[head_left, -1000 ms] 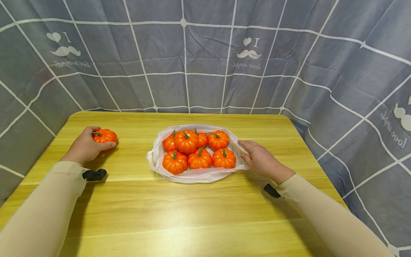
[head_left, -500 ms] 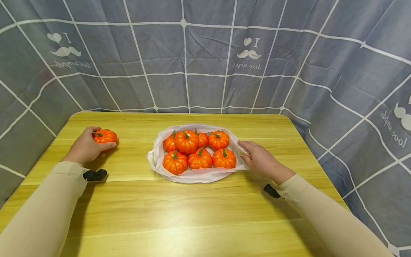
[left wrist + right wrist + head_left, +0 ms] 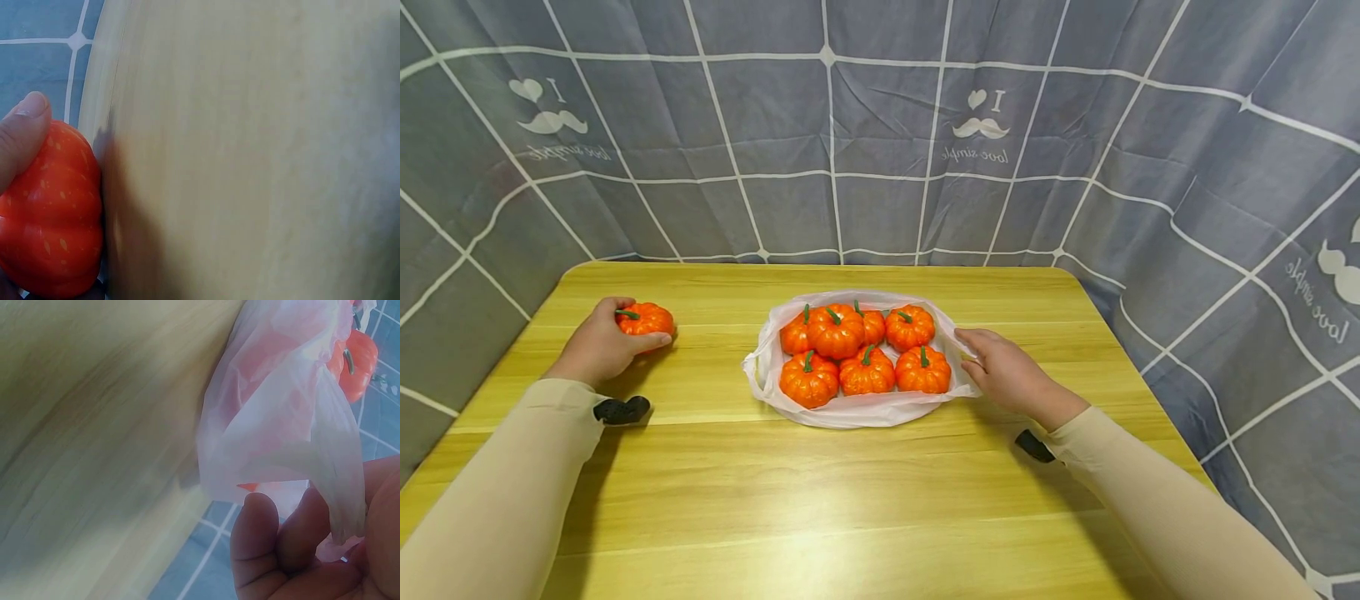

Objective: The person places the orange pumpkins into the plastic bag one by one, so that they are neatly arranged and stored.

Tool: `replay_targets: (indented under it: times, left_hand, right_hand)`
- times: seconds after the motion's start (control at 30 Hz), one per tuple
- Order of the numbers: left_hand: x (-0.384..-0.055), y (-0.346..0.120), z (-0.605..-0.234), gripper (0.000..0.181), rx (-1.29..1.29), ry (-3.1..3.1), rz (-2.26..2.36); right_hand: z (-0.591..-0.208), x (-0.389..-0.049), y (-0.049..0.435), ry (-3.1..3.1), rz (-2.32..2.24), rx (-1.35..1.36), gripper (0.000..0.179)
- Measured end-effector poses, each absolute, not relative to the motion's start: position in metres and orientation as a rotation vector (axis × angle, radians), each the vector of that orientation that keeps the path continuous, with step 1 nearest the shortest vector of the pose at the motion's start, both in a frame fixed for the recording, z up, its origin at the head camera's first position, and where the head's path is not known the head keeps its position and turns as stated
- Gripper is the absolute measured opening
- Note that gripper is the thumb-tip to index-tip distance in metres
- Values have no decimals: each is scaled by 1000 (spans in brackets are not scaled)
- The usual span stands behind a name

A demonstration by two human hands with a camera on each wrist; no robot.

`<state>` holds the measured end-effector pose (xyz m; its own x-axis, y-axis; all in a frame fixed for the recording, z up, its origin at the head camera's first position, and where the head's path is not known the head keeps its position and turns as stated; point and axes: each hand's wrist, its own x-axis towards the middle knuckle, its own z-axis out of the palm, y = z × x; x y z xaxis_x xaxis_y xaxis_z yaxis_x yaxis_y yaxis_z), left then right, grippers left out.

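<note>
My left hand (image 3: 601, 340) grips a small orange pumpkin (image 3: 649, 318) with a green stem at the table's left side. In the left wrist view the thumb (image 3: 25, 134) lies against the ribbed, speckled pumpkin (image 3: 53, 212). At the middle of the table a white plastic bag (image 3: 857, 412) stands with its mouth spread wide, several orange pumpkins (image 3: 867, 370) inside. My right hand (image 3: 1011, 371) pinches the bag's right rim. The right wrist view shows the thin bag (image 3: 275, 419) gathered between thumb and curled fingers (image 3: 256, 534).
The wooden table (image 3: 850, 508) has rounded far corners. A grey curtain (image 3: 887, 150) with white grid lines hangs behind it and at both sides. A black strap piece (image 3: 622, 409) shows at the left wrist and another (image 3: 1035, 446) at the right.
</note>
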<state>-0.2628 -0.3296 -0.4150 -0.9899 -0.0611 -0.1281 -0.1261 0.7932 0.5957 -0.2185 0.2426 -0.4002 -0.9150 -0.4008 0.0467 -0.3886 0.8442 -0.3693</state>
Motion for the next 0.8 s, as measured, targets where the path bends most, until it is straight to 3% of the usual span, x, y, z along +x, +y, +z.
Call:
replay_targets:
  times: [0.8]
  left_hand:
    - [-264, -331, -415, 114, -144, 2864, 968]
  right_hand:
    - [-398, -217, 245, 2984, -596, -608, 55]
